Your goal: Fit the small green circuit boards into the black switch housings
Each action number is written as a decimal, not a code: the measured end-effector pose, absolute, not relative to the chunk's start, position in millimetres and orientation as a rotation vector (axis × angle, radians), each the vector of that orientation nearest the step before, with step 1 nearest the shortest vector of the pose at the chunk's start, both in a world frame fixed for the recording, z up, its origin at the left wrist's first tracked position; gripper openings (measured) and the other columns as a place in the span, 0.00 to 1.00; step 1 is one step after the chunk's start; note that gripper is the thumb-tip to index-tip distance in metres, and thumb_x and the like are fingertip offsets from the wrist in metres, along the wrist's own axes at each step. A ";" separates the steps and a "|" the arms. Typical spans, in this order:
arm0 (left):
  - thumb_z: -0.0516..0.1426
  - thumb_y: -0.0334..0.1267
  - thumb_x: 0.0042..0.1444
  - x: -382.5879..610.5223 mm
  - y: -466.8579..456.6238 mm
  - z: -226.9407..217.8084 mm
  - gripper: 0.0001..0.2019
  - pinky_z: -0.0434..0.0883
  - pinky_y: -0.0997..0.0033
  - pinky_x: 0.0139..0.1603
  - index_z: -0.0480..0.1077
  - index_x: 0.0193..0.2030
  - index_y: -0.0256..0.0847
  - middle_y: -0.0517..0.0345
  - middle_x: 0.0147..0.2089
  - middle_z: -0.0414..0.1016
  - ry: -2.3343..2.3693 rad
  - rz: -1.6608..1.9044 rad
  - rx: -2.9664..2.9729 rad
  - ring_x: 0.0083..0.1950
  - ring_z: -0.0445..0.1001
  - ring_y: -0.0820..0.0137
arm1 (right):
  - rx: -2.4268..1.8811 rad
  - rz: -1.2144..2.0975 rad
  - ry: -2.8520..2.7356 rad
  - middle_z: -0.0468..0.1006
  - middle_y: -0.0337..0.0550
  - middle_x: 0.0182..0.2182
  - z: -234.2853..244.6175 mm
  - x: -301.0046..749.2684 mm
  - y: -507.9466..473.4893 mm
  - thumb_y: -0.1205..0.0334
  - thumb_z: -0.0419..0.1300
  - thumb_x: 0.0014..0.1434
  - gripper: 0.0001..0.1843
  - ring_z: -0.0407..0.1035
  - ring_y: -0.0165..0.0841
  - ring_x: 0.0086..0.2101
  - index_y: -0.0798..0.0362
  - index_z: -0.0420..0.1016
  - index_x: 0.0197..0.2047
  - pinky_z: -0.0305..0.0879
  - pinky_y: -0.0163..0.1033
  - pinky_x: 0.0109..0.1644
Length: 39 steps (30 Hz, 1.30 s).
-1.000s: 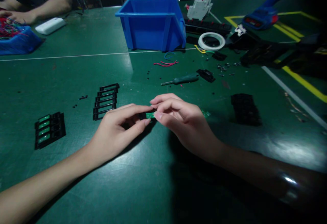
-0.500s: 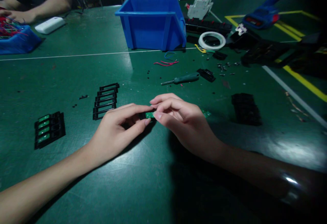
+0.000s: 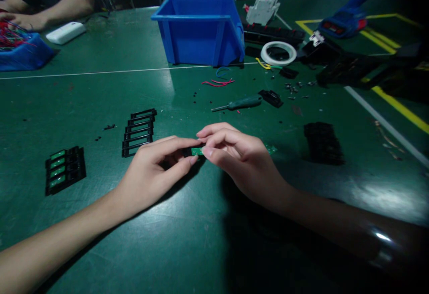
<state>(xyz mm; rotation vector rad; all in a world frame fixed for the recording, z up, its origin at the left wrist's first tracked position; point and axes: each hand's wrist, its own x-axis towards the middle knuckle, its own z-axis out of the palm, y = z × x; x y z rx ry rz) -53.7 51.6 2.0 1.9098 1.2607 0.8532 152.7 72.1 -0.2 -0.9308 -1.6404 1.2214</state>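
- At 9 o'clock from the hands, a block of black plastic frames (image 3: 65, 170) already carries green strips — four look filled.
- At 10 o'clock, a row of empty black plastic frames (image 3: 139, 132) lies unfilled.
- The left hand (image 3: 157, 169) pinches one end of a small green circuit strip (image 3: 197, 151), low over the green table mat (image 3: 187, 222).
- The right hand (image 3: 241, 160) pinches the other end.

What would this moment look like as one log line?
left hand: pinches small green board | right hand: pinches same board | nearby: black frames
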 end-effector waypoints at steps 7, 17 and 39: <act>0.62 0.39 0.65 -53.3 52.2 2.5 0.14 0.73 0.72 0.35 0.78 0.55 0.43 0.52 0.45 0.82 1.259 0.855 1.914 0.39 0.78 0.68 | -0.939 1.218 -1.640 0.76 0.49 0.48 -0.9 152.6 72.1 0.66 0.63 0.63 0.07 0.73 0.39 0.51 0.53 0.76 0.32 0.71 0.42 0.49; 0.61 0.39 0.64 -53.7 51.7 2.0 0.13 0.72 0.73 0.33 0.78 0.55 0.43 0.53 0.42 0.82 1.262 0.862 1.926 0.36 0.76 0.70 | -0.940 1.215 -1.646 0.76 0.48 0.47 -0.6 151.9 72.3 0.66 0.63 0.63 0.07 0.73 0.38 0.49 0.53 0.76 0.32 0.72 0.42 0.49; 0.63 0.39 0.63 -54.0 50.7 0.8 0.13 0.76 0.72 0.38 0.80 0.54 0.45 0.51 0.50 0.83 1.275 0.900 1.901 0.44 0.81 0.65 | -0.925 1.207 -1.635 0.77 0.47 0.46 -1.9 151.0 72.0 0.66 0.62 0.63 0.06 0.73 0.37 0.49 0.53 0.76 0.33 0.71 0.41 0.50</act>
